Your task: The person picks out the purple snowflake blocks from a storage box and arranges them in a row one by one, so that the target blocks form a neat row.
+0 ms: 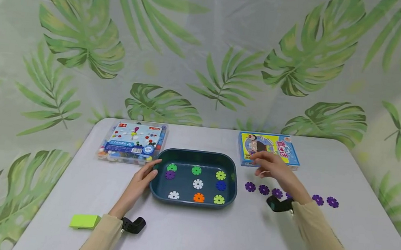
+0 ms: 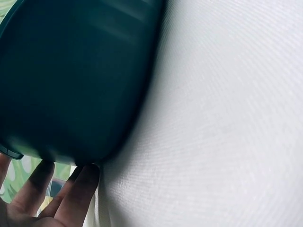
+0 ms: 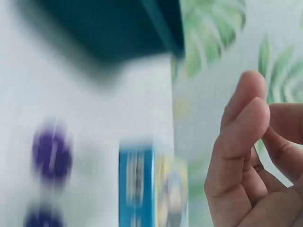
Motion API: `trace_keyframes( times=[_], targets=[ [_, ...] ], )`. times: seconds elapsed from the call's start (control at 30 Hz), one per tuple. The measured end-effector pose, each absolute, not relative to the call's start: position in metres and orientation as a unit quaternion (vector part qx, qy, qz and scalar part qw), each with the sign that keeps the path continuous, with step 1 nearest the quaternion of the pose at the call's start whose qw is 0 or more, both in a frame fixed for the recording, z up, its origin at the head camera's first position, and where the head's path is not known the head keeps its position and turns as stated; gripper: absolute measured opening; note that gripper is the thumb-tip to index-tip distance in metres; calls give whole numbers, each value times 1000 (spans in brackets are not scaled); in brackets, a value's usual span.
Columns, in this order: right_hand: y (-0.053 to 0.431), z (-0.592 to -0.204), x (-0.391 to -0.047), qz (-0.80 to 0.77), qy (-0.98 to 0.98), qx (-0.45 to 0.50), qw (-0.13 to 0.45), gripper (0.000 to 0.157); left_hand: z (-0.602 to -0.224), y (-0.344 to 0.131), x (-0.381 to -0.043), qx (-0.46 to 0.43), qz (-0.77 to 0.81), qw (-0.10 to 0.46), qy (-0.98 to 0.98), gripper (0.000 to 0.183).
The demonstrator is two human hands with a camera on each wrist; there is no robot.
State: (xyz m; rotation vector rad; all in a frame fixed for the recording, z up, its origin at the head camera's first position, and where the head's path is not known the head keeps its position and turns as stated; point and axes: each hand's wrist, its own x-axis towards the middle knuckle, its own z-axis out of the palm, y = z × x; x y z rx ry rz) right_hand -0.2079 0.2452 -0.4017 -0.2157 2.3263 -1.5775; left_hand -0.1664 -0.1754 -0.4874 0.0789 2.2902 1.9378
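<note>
A dark teal tray [image 1: 192, 202] stands mid-table with several notched discs inside: green, yellow-green, white, orange, blue and one purple disc [image 1: 170, 174]. My left hand [image 1: 140, 182] holds the tray's left end, thumb at the rim; the left wrist view shows fingers against the outer wall. My right hand [image 1: 274, 170] hovers right of the tray, fingers loosely bent, with nothing visible in them. Below it, several purple discs [image 1: 263, 190] lie in a row, partly hidden by the right wrist. In the right wrist view, a purple disc [image 3: 52, 156] appears blurred.
A clear plastic case [image 1: 132, 142] with a printed label lies behind the tray's left end. A blue and yellow box [image 1: 269, 148] lies at the back right, behind the right hand. Near the left forearm is a bright green block [image 1: 84, 221]. A leaf-patterned cloth hangs behind the table.
</note>
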Motion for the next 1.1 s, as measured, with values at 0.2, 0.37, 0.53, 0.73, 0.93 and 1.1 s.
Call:
trace_keyframes(
  times=[0.2,0.37,0.53,0.73,0.93,1.1],
  targets=[
    [148,-405,-225,-588,760,-147,234,34,-487,-175,-167,25,642,75,762,42],
    [88,-416,-234,-586,740,-154,291,32,-473,-173,-162,26,648,85,757,43],
    [45,-430,-240,-565,744,-126,333,28,-454,-169,-153,34,649,90,754,43],
    [16,-440,-240,-537,750,-124,366,27,-453,-168,-153,47,658,87,747,43],
    [9,-445,-240,-521,760,-121,369,23,-466,-172,-159,40,668,89,738,43],
    [12,-446,-240,-515,772,-109,356,21,-484,-175,-166,41,663,79,744,42]
  ],
)
